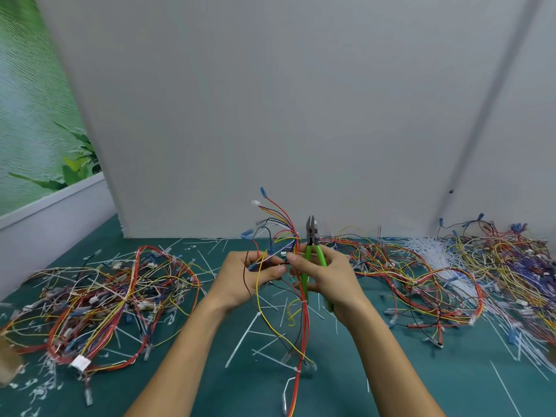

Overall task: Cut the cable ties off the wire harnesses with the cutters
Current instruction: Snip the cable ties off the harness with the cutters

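Note:
Both hands are raised over the green mat (186,371) at centre. My left hand (249,275) grips a wire harness (304,326) of red, yellow and black wires; its upper ends fan out above the hands and its long tail hangs down toward me. My right hand (328,278) holds the green-handled cutters (313,245) upright, jaws pointing up and slightly apart, nothing between them. The right thumb and forefinger also touch the harness next to the left fingers. A white cable tie (305,301) wraps the red wires just below the hands.
A tangled pile of harnesses (99,299) lies on the left, another large pile (451,275) on the right. Loose white cable ties (240,341) litter the mat, with a heap of them (436,257) at back right. A grey partition (270,115) stands close behind.

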The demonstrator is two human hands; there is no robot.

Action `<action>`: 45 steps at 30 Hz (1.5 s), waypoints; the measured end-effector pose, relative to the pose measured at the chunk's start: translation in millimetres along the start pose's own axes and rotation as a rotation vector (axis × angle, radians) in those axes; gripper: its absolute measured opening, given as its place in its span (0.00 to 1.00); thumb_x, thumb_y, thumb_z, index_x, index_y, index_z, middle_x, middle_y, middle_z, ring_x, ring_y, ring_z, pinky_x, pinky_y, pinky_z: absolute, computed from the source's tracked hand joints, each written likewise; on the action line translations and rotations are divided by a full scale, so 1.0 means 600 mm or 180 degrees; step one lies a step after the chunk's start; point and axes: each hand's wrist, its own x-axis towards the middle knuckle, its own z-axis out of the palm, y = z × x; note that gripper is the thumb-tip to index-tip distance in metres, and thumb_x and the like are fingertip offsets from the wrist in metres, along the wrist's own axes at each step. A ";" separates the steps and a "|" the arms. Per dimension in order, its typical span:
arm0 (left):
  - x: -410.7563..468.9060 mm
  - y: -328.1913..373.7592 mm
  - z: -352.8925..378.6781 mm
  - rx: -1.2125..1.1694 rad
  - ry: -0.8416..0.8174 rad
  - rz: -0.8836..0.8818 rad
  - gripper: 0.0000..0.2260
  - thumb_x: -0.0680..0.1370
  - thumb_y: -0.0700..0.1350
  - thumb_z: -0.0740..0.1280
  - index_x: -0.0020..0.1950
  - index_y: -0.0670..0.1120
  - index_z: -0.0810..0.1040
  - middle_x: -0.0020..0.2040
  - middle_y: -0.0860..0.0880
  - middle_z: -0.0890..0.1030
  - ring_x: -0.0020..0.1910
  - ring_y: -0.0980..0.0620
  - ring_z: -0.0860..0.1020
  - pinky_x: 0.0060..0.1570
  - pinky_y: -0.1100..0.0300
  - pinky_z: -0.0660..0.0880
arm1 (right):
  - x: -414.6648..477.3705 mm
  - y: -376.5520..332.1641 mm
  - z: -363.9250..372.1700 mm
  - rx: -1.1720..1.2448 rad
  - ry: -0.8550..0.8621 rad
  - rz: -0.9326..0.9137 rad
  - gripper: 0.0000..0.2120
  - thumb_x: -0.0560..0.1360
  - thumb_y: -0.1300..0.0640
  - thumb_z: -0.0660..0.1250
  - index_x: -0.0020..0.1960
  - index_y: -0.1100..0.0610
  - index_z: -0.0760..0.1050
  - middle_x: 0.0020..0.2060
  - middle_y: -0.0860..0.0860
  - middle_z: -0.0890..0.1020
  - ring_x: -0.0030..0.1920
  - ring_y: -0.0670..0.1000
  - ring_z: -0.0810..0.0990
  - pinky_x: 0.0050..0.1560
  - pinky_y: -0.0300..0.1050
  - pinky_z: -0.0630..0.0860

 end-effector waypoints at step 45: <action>-0.004 0.008 0.043 -0.0110 0.0522 0.0612 0.07 0.71 0.32 0.77 0.43 0.42 0.82 0.35 0.54 0.84 0.34 0.60 0.81 0.39 0.67 0.77 | 0.007 0.017 -0.001 -0.0953 -0.0246 -0.0944 0.07 0.81 0.58 0.69 0.56 0.51 0.82 0.45 0.51 0.87 0.45 0.53 0.85 0.48 0.46 0.83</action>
